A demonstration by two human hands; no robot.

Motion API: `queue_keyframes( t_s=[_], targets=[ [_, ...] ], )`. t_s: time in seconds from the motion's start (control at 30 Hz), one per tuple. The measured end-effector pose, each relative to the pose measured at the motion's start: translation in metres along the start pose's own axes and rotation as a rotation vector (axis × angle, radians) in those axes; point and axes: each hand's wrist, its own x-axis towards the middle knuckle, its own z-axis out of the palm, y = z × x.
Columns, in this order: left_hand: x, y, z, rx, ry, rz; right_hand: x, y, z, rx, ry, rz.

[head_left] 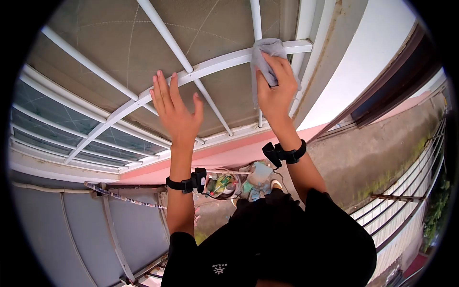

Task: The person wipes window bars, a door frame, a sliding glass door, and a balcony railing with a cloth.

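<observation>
My right hand [277, 91] grips a grey cloth [270, 48] and presses it round the white crossbar [220, 64] near its right end, beside a vertical bar. My left hand [177, 110] is raised before the white window bars [165, 36], its fingers stretched out and holding nothing. It appears close to the crossbar; whether it touches is unclear. Behind the bars is the window pane [105, 28]. Each wrist wears a black strap with a small device.
Below lie a bag of bottles [223, 185] and a light blue item [260, 173] by my feet. A grey metal surface [43, 220] is at lower left, a curved railing [406, 191] at right. A patterned rod [124, 198] sticks out at left.
</observation>
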Motion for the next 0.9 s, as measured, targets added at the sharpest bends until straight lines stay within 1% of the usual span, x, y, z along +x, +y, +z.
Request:
queue_keyframes(
  t_s=[0.07,0.1,0.17,0.2,0.27,0.3,0.33,0.4,0.43,0.53,0.57,0.6,0.67,0.7,0.73,0.8,0.87,0.9],
  targets=[
    [0.0,0.0,0.001,-0.001,0.005,-0.002,-0.013,-0.015,0.013,0.118,-0.185,-0.085],
    [0.0,0.0,0.002,-0.001,0.012,-0.003,-0.012,-0.016,0.012,0.12,-0.185,-0.086],
    [0.0,-0.002,0.0,-0.008,0.006,0.005,-0.01,-0.019,0.012,0.175,-0.132,0.068],
    [0.0,-0.003,-0.001,-0.017,-0.001,0.009,-0.008,-0.017,0.012,0.187,-0.137,0.069],
    [0.0,-0.003,-0.004,-0.006,-0.008,-0.001,-0.004,-0.011,0.011,0.122,0.032,0.188],
    [0.0,-0.002,-0.004,-0.006,-0.015,-0.005,-0.005,-0.013,0.017,0.13,0.049,0.116],
    [0.0,-0.002,-0.003,0.007,-0.015,-0.013,-0.01,-0.019,0.024,0.141,0.039,0.119],
    [0.0,-0.001,-0.002,-0.002,0.005,-0.01,-0.023,-0.037,0.036,0.197,-0.211,-0.002],
    [0.0,-0.001,-0.001,-0.002,0.01,-0.014,-0.03,-0.043,0.043,0.21,-0.299,-0.017],
    [0.001,-0.001,-0.002,-0.011,-0.002,-0.022,-0.03,-0.046,0.047,0.235,-0.276,0.021],
    [0.001,-0.002,-0.003,-0.015,-0.004,-0.018,-0.028,-0.043,0.045,0.223,-0.186,0.033],
    [0.0,-0.003,-0.003,-0.003,-0.003,-0.025,-0.028,-0.042,0.045,0.234,-0.195,0.033],
    [0.0,-0.003,-0.004,-0.024,-0.013,-0.023,-0.03,-0.042,0.046,0.198,-0.058,0.11],
    [-0.001,-0.002,-0.004,-0.02,-0.019,-0.026,-0.034,-0.045,0.051,0.22,-0.116,0.115],
    [-0.001,-0.002,-0.004,-0.011,-0.025,-0.033,-0.039,-0.05,0.056,0.226,-0.125,0.122],
    [-0.001,-0.003,-0.004,-0.031,-0.014,-0.02,-0.046,-0.058,0.066,0.308,-0.346,0.013],
    [0.0,-0.004,-0.005,-0.036,-0.017,-0.015,-0.046,-0.059,0.067,0.334,-0.323,0.039],
    [0.0,-0.006,-0.005,-0.048,-0.024,-0.009,-0.046,-0.056,0.064,0.319,-0.26,0.072]
  ],
)
